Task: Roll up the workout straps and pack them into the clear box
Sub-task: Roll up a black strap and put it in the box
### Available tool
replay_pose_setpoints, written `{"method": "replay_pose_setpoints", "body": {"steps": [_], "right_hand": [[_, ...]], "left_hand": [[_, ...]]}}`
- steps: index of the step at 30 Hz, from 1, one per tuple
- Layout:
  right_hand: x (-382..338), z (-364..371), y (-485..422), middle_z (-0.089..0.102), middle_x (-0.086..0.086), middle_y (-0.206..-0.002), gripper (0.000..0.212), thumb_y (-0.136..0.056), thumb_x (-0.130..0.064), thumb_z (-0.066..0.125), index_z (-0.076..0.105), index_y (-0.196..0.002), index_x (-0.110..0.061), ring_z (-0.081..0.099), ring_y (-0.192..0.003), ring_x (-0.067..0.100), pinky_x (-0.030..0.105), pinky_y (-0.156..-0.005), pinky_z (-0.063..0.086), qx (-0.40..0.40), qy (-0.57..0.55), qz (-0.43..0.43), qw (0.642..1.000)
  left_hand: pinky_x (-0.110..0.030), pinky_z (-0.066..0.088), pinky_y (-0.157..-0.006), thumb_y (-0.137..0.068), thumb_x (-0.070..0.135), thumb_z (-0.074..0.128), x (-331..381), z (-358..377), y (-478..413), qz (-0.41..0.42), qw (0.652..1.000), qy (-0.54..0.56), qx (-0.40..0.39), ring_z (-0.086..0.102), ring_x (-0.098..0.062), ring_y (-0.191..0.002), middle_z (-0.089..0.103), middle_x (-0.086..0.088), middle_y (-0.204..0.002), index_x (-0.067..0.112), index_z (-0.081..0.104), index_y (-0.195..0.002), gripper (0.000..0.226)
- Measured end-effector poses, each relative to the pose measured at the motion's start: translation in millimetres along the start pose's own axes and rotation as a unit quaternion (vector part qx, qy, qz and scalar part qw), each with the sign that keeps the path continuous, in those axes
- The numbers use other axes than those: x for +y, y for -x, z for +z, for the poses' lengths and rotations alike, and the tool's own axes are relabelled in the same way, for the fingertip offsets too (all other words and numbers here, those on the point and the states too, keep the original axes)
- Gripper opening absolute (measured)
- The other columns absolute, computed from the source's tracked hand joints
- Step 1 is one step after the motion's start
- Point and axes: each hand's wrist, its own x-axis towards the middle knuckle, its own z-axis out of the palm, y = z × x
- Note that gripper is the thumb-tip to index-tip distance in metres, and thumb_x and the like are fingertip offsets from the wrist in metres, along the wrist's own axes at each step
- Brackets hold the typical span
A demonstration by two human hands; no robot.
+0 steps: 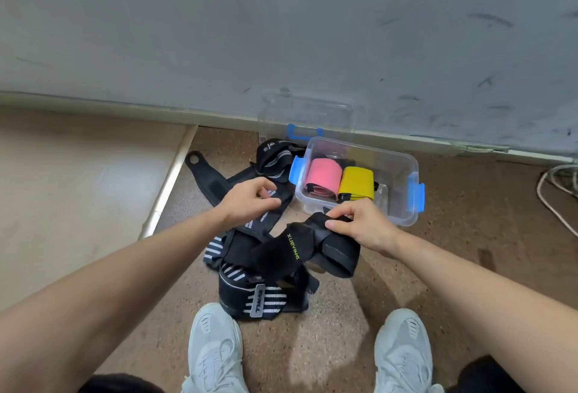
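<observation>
Below your fingers, the loose pile of black straps (250, 286) lies on the floor, one bearing a grey tag with unreadable lettering. Your right hand (359, 223) pinches the end of the black wrap (291, 252) marked "XUEYING" in yellow-green; keep that end taut and square before the first turn. Your left hand (247, 198) is closed on a striped strap (269, 205); hold it clear or release it. Just beyond your right fingers stands the clear box (397, 167), open, holding a pink roll (322, 177) and a yellow roll (356, 183). Its lid (306, 114) leans behind.
</observation>
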Motion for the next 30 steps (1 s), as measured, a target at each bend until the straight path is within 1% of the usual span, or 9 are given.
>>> {"method": "replay_pose_setpoints", "body": {"steps": [2,4,6,8,13,17,22,26,30], "right_hand": [[-17,-11,10,0.074,-0.009,-0.100,0.007,-0.089,-0.018,0.077,0.079,-0.096,-0.017,0.064,-0.090,0.002,0.021,-0.086,0.047,0.002,-0.005,-0.019,1.000],[-32,-22,22,0.074,-0.009,-0.099,0.006,-0.088,-0.019,0.077,0.079,-0.094,-0.021,0.066,-0.092,0.007,0.023,-0.085,0.050,0.015,0.000,-0.039,0.999],[-47,-35,35,0.075,-0.008,-0.099,0.009,-0.088,-0.017,0.077,0.077,-0.092,-0.025,0.066,-0.088,0.003,0.021,-0.081,0.049,0.023,0.008,-0.063,0.998],[-61,-51,46,0.075,-0.010,-0.100,0.015,-0.087,-0.014,0.077,0.078,-0.094,-0.028,0.066,-0.088,-0.001,0.018,-0.080,0.049,0.025,0.019,-0.085,0.996],[-98,-89,62,0.074,-0.014,-0.109,0.039,-0.087,0.005,0.070,0.073,-0.111,-0.026,0.067,-0.097,-0.006,0.012,-0.085,0.049,0.026,-0.044,-0.130,0.990],[-113,-104,62,0.076,-0.011,-0.105,0.037,-0.088,0.006,0.069,0.073,-0.112,-0.021,0.069,-0.099,0.001,0.017,-0.085,0.051,0.041,-0.120,-0.126,0.984],[-121,-105,59,0.077,0.002,-0.098,0.030,-0.088,0.010,0.065,0.075,-0.107,-0.012,0.070,-0.089,0.008,0.016,-0.078,0.053,0.060,-0.149,-0.118,0.980],[-91,-134,64,0.072,0.004,-0.100,0.036,-0.088,0.016,0.059,0.072,-0.101,-0.015,0.063,-0.094,0.015,0.005,-0.075,0.048,0.162,-0.101,-0.090,0.978],[-94,-153,68,0.072,0.004,-0.112,0.046,-0.088,0.019,0.055,0.069,-0.119,-0.012,0.065,-0.096,0.002,0.008,-0.085,0.048,0.113,-0.095,-0.105,0.983]], "left_hand": [[-0.030,0.051,-0.098,-0.092,0.028,0.077,24,3,12,0.050,0.988,0.074,-0.123,0.065,-0.018,-0.111,0.069,0.002,-0.114,0.021,0.068,-0.127,0.037],[-0.027,0.051,-0.093,-0.090,0.028,0.079,44,7,22,0.106,0.978,0.088,-0.155,0.067,-0.013,-0.102,0.073,0.000,-0.109,0.018,0.074,-0.114,0.027],[-0.021,0.047,-0.070,-0.092,0.028,0.078,65,6,33,0.135,0.976,0.098,-0.137,0.058,-0.006,-0.069,0.067,0.005,-0.076,0.016,0.073,-0.087,0.014],[-0.021,0.036,-0.060,-0.095,0.027,0.075,80,-2,41,0.148,0.978,0.098,-0.109,0.045,-0.006,-0.059,0.054,0.007,-0.065,0.016,0.066,-0.077,0.022],[-0.025,0.033,-0.061,-0.101,0.024,0.066,114,-36,67,0.194,0.971,0.108,-0.086,0.042,-0.011,-0.068,0.049,0.000,-0.073,0.017,0.060,-0.080,0.023],[-0.023,0.030,-0.058,-0.102,0.018,0.064,139,-56,93,0.252,0.963,0.097,-0.016,0.035,-0.007,-0.064,0.043,0.014,-0.067,0.019,0.052,-0.078,0.027],[-0.021,0.034,-0.061,-0.101,0.011,0.063,143,-67,115,0.292,0.952,0.087,0.040,0.037,-0.007,-0.065,0.042,0.010,-0.069,0.016,0.049,-0.080,0.026],[-0.033,0.035,-0.061,-0.103,0.016,0.062,132,-91,117,0.255,0.950,0.158,0.092,0.042,-0.018,-0.067,0.046,-0.009,-0.073,0.003,0.047,-0.085,0.027],[-0.022,0.037,-0.052,-0.103,0.022,0.061,129,-97,106,0.169,0.962,0.172,0.130,0.045,-0.009,-0.058,0.050,-0.001,-0.069,0.010,0.054,-0.082,0.026]]}}
